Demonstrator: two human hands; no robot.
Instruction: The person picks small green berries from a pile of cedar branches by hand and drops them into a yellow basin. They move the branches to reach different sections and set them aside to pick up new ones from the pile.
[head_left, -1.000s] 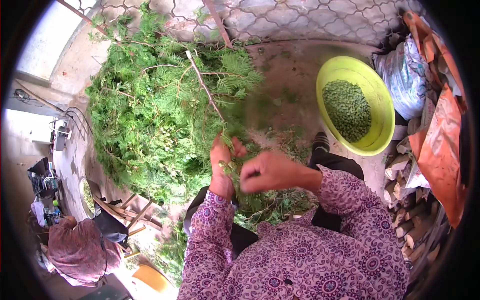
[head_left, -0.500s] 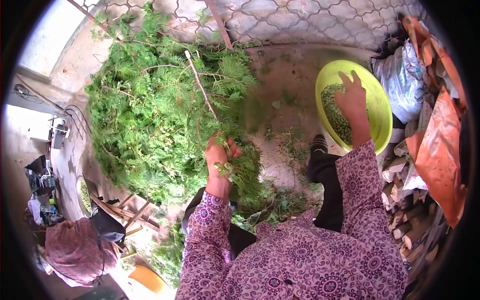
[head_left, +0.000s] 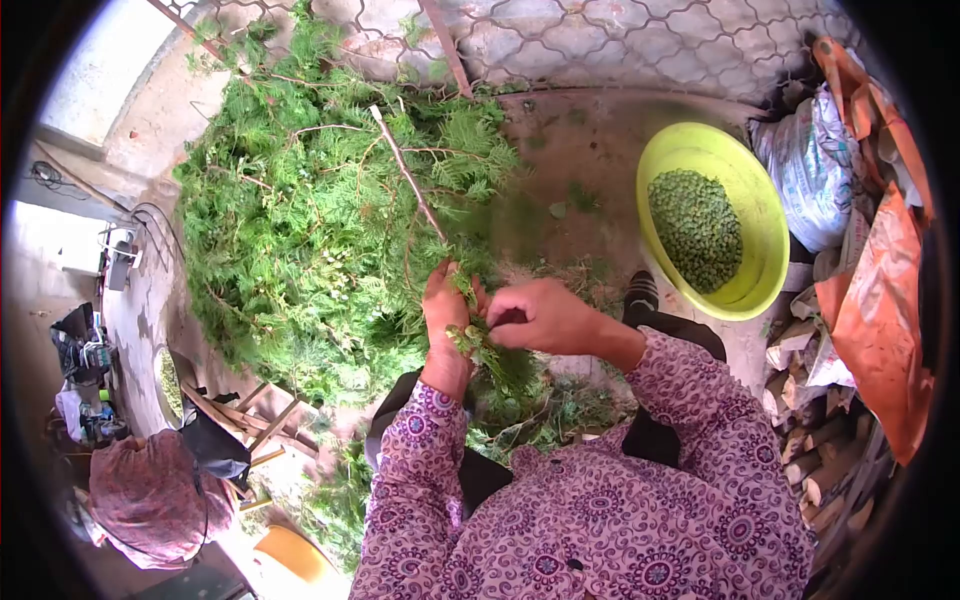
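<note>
The fingertips of the right hand (head_left: 535, 318) were partly hidden beside the left, so whether anything was pinched between them could not be told; its fingers were seen curled in, close against the leafy end of the branch (head_left: 408, 177). The branch was gripped in the closed left hand (head_left: 444, 305), by which its middle was covered; a bare, woody stem with a pale cut tip was shown beyond the fist, and flat, feathery sprays were spread below it. The scene was cut off by a dark round border, and the lower part of the other person (head_left: 150, 500) was hard to make out. A broad heap of greenery (head_left: 290, 230), fern-like and threaded with thin twigs, was overlapped by the stem. Small, rounded green pieces (head_left: 695, 225) were held in a smooth yellow-green basin (head_left: 762, 245), oval in outline, well apart from the hands. Beside it were seen a crinkled woven sack (head_left: 810, 170), a creased orange sheet (head_left: 885, 330) and rough-cut logs (head_left: 830, 465). Wavy wire mesh (head_left: 620, 40) was stretched across the top.
</note>
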